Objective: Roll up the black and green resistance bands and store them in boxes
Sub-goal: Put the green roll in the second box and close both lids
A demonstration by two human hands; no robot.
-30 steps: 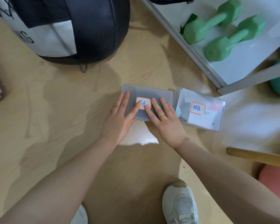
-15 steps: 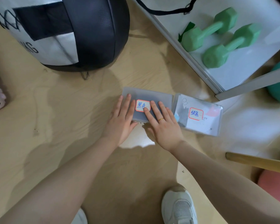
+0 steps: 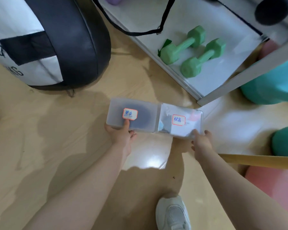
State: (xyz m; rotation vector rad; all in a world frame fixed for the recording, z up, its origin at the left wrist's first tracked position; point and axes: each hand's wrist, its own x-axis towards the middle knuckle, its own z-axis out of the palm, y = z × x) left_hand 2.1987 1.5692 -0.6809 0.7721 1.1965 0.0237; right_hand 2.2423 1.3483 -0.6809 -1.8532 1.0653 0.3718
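Both boxes being gripped, lids closed
Left hand (image 3: pixel 121 136) is pinching the black-label box (image 3: pixel 133 113), right hand (image 3: pixel 201 140) the green-label box (image 3: pixel 181 122); thin edge grips are risking a slip

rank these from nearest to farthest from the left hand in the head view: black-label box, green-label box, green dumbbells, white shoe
1. black-label box, gripped by the left hand
2. green-label box, just right of it
3. white shoe, below, towards the person
4. green dumbbells, upper right on the white shelf

Bare forearms, white mesh sneaker (image 3: pixel 173 213)
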